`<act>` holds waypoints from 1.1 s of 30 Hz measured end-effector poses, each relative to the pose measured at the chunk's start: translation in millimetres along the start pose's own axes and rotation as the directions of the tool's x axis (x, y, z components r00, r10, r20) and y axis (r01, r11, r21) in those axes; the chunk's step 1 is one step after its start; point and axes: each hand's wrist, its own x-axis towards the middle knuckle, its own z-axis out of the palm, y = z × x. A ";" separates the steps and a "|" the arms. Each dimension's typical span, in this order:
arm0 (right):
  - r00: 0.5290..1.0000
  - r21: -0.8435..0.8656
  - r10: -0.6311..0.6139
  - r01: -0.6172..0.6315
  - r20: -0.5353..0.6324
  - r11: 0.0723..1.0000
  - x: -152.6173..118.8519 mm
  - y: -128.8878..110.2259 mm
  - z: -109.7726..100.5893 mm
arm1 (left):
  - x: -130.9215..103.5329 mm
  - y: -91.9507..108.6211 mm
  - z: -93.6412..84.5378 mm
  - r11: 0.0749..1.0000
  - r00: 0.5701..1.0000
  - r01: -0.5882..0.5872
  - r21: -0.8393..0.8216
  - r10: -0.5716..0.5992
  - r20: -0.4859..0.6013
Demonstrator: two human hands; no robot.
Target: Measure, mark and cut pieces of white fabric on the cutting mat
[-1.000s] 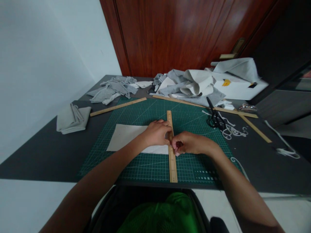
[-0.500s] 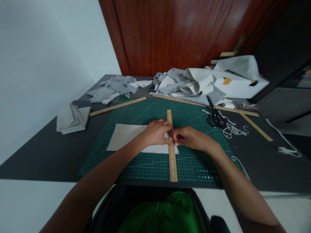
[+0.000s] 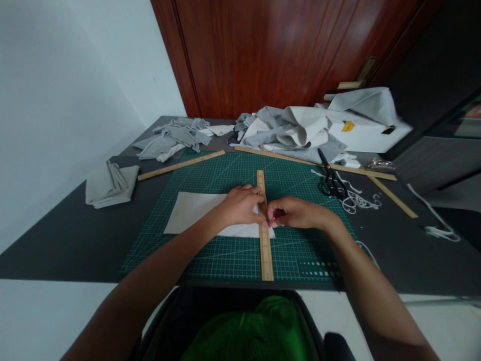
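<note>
Cream fabric (image 3: 195, 210), a flat, roughly rectangular piece, lies on a green cutting mat (image 3: 225, 258) in the head view, mostly left of center, with its right end passing under a wooden ruler (image 3: 266, 250). The ruler runs near to far across the fabric, its near end reaching close to the mat's near edge. The left hand (image 3: 243, 205) bears on the ruler and the fabric beside it, fingers and thumb bent; whether it also grips the ruler's edges, I cannot tell. The right hand (image 3: 291, 211) is curled at the ruler's right side, thumb and forefinger drawn together in a pinch near the fabric's right end; whether anything is between them is too small to tell.

The mat rests on a dark surface (image 3: 93, 245). Folded cloth (image 3: 112, 185) sits at the left, and a slanting wooden strip (image 3: 180, 166) overlaps the mat's far left part. Gray scraps (image 3: 171, 140) lie far left; a larger fabric heap (image 3: 304, 125) lies farther right, beside a white box (image 3: 370, 135) with fabric draped over it. Black scissors (image 3: 330, 183) and tangled white cord (image 3: 358, 201) lie at the mat's far right.
</note>
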 end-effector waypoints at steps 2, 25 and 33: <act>1.000 0.010 -0.007 0.007 0.003 1.000 1.8 0.2 2.0 | 0.0 -0.6 0.6 1.000 1.000 0.000 0.007 0.000 -0.011; 0.961 -0.215 -0.105 0.049 -0.256 0.975 12.1 13.4 1.1 | -0.9 -0.7 0.5 1.000 1.000 -0.006 0.005 0.006 0.000; 0.905 -0.230 -0.101 0.003 -0.414 0.973 19.5 24.9 0.5 | -1.1 -2.3 2.0 1.000 1.000 -0.018 0.015 0.018 -0.020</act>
